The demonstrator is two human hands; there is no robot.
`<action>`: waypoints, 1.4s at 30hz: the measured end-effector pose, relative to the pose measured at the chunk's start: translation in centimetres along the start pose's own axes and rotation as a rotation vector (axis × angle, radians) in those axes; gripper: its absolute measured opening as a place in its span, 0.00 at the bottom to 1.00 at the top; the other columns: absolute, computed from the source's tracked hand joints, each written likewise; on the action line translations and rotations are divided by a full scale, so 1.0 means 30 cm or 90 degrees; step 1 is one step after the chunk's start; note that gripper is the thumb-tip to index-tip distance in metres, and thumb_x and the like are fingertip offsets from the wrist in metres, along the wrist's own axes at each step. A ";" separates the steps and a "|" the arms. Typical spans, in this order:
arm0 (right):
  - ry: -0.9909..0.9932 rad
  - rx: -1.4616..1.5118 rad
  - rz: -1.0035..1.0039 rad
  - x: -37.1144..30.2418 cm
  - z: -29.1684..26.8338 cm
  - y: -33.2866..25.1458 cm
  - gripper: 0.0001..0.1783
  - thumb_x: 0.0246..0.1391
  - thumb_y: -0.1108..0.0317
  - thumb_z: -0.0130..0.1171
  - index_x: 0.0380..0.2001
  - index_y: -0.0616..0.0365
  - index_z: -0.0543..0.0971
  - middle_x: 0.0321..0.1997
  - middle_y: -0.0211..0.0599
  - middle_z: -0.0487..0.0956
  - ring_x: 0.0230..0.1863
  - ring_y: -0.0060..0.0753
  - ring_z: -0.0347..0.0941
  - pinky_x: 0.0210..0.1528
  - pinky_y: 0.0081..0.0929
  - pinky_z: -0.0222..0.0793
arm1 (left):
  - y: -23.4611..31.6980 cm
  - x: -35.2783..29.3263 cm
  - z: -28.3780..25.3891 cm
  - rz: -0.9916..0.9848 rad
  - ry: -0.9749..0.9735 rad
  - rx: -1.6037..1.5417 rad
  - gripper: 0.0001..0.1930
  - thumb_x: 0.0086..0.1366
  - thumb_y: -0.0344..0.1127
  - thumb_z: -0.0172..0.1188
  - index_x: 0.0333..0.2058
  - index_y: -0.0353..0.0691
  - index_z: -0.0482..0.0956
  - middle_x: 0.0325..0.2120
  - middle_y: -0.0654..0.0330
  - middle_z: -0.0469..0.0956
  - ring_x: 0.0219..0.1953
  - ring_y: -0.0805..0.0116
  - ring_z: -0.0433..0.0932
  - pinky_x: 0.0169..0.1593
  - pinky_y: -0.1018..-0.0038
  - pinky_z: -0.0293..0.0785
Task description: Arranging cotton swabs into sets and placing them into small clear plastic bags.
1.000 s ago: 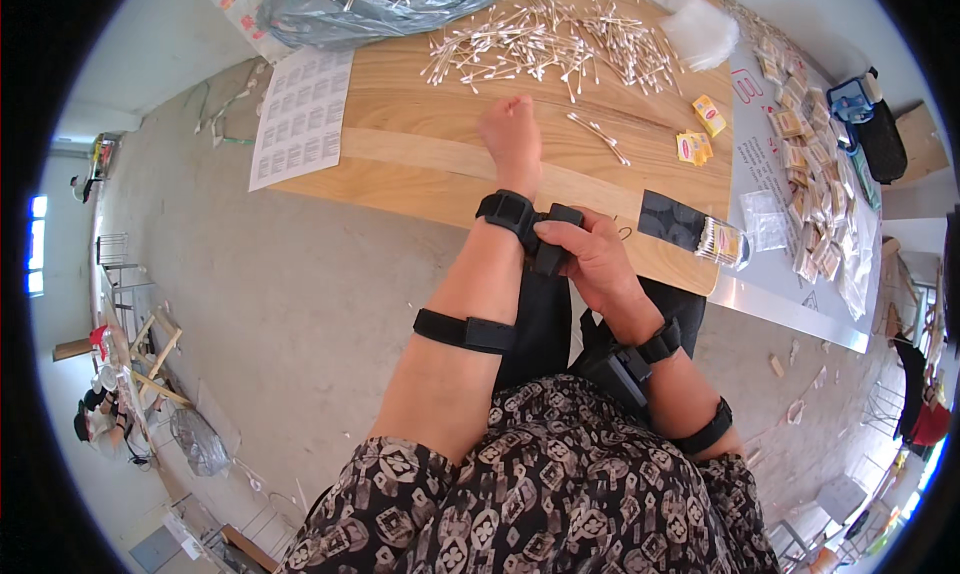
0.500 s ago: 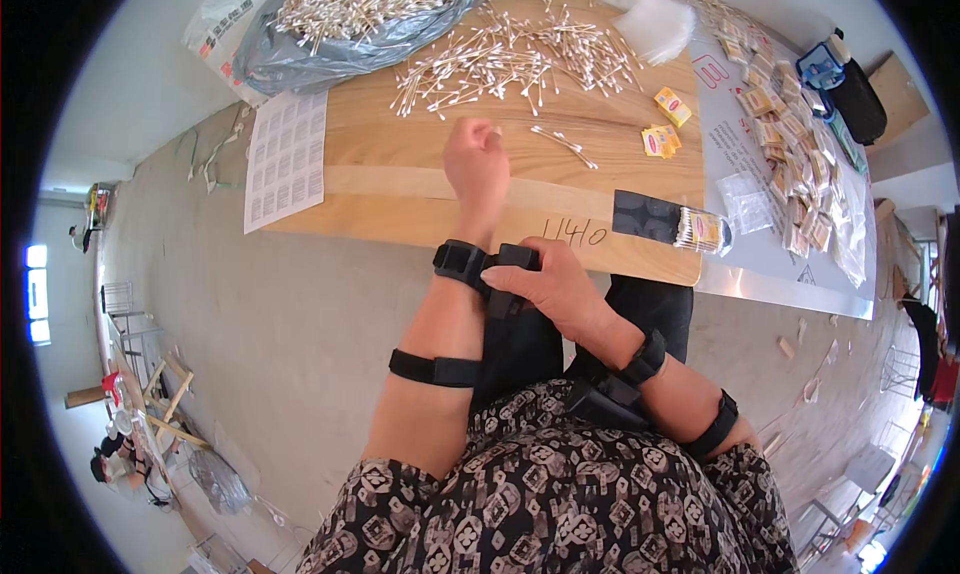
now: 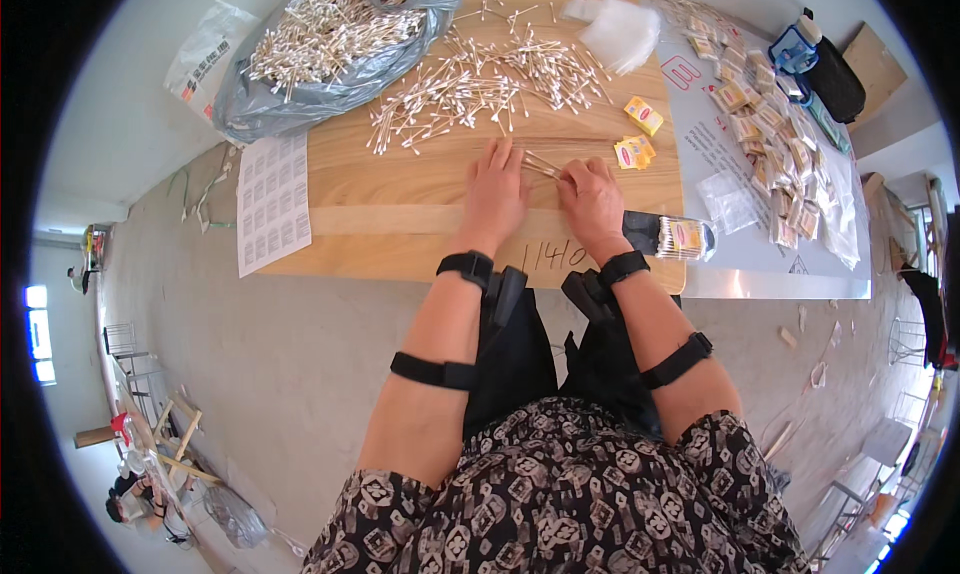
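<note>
A few cotton swabs (image 3: pixel 543 164) lie across the gap between my two hands, low over the wooden tabletop (image 3: pixel 400 199). My left hand (image 3: pixel 496 196) has its fingers closed at their left ends, and its fingertips partly hide them. At the right ends, my right hand (image 3: pixel 594 200) pinches the swabs between thumb and fingers. Just beyond my hands spreads a loose heap of cotton swabs (image 3: pixel 460 99). To the right of my right hand, a clear pack of swabs with a yellow label (image 3: pixel 683 238) rests on a black strip (image 3: pixel 640 229).
A grey plastic bag (image 3: pixel 235 109) full of swabs stands at the far left, above a printed sheet (image 3: pixel 272 209). Yellow cards (image 3: pixel 634 152), a yellow box (image 3: pixel 644 115) and clear bags (image 3: pixel 620 36) lie right. Many filled packs (image 3: pixel 770 134) cover the grey side surface.
My right hand has left the black strap on my left wrist and moved forward onto the table. Both hands now meet at the loose swabs, which were lying untouched before.
</note>
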State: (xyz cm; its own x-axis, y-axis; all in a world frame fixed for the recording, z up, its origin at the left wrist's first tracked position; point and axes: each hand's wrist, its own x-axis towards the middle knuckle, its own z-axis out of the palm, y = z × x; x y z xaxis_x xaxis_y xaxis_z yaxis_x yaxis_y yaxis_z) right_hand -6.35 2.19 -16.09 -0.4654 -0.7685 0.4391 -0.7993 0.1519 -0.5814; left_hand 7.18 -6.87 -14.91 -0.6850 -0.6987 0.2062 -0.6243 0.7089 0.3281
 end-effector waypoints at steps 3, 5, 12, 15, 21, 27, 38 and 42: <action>-0.030 0.045 0.106 0.011 -0.005 0.039 0.04 0.46 0.68 0.60 0.27 0.54 0.76 0.30 0.38 0.73 0.34 0.47 0.73 0.35 0.41 0.69 | 0.011 -0.080 0.020 0.000 -0.034 0.015 0.29 0.61 0.37 0.55 0.61 0.39 0.61 0.64 0.53 0.57 0.67 0.54 0.54 0.66 0.52 0.51; -0.028 0.084 0.143 0.022 -0.011 0.051 0.04 0.46 0.68 0.60 0.26 0.54 0.77 0.30 0.38 0.73 0.34 0.46 0.73 0.34 0.41 0.70 | 0.023 -0.141 0.032 0.007 -0.066 0.063 0.33 0.63 0.42 0.52 0.65 0.37 0.54 0.67 0.53 0.50 0.69 0.56 0.49 0.68 0.52 0.44; -0.164 0.063 0.098 0.053 -0.022 0.047 0.04 0.45 0.68 0.61 0.28 0.50 0.80 0.33 0.37 0.76 0.34 0.45 0.74 0.35 0.39 0.70 | 0.115 -0.136 0.008 -0.006 -0.090 0.035 0.35 0.63 0.42 0.51 0.65 0.34 0.52 0.67 0.50 0.49 0.69 0.54 0.47 0.69 0.55 0.42; -0.192 0.137 0.081 0.049 -0.043 0.055 0.05 0.46 0.69 0.60 0.29 0.55 0.80 0.34 0.39 0.77 0.35 0.43 0.75 0.35 0.37 0.70 | 0.109 -0.115 0.004 -0.062 -0.019 -0.065 0.32 0.64 0.39 0.52 0.63 0.31 0.55 0.66 0.49 0.51 0.69 0.52 0.48 0.69 0.54 0.43; 0.075 0.419 0.174 -0.041 -0.025 0.046 0.13 0.56 0.74 0.52 0.44 0.68 0.77 0.47 0.47 0.76 0.52 0.39 0.72 0.53 0.27 0.66 | 0.097 -0.099 0.005 -0.014 -0.103 -0.070 0.29 0.63 0.35 0.52 0.61 0.29 0.58 0.63 0.44 0.56 0.66 0.48 0.52 0.67 0.59 0.49; 0.063 0.681 0.298 -0.075 0.058 -0.008 0.17 0.63 0.71 0.48 0.52 0.68 0.73 0.59 0.46 0.71 0.62 0.35 0.64 0.65 0.25 0.54 | 0.091 -0.089 0.058 -0.102 0.180 -0.430 0.26 0.69 0.35 0.48 0.62 0.32 0.58 0.62 0.47 0.60 0.62 0.54 0.61 0.64 0.67 0.57; -0.031 0.481 0.200 -0.030 0.004 -0.004 0.15 0.58 0.73 0.53 0.49 0.65 0.75 0.49 0.41 0.76 0.47 0.30 0.73 0.51 0.24 0.67 | -0.069 -0.114 0.045 -0.070 0.240 -0.351 0.21 0.65 0.28 0.48 0.57 0.36 0.66 0.56 0.51 0.67 0.57 0.59 0.67 0.59 0.69 0.63; -0.089 0.276 0.163 0.048 -0.006 0.008 0.14 0.49 0.69 0.60 0.39 0.63 0.79 0.42 0.46 0.78 0.37 0.39 0.76 0.40 0.31 0.71 | -0.111 -0.108 0.006 -0.136 0.278 -0.336 0.21 0.58 0.22 0.51 0.52 0.34 0.68 0.50 0.46 0.71 0.54 0.49 0.68 0.58 0.61 0.63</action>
State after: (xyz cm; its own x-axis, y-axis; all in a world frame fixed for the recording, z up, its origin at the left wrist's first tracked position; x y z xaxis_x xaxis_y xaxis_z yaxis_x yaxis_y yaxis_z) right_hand -7.28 1.23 -15.48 -0.5464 -0.8205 0.1680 -0.4226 0.0969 -0.9011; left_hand 11.40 -6.95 -16.83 -0.2861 -0.8697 0.4023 -0.3879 0.4890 0.7813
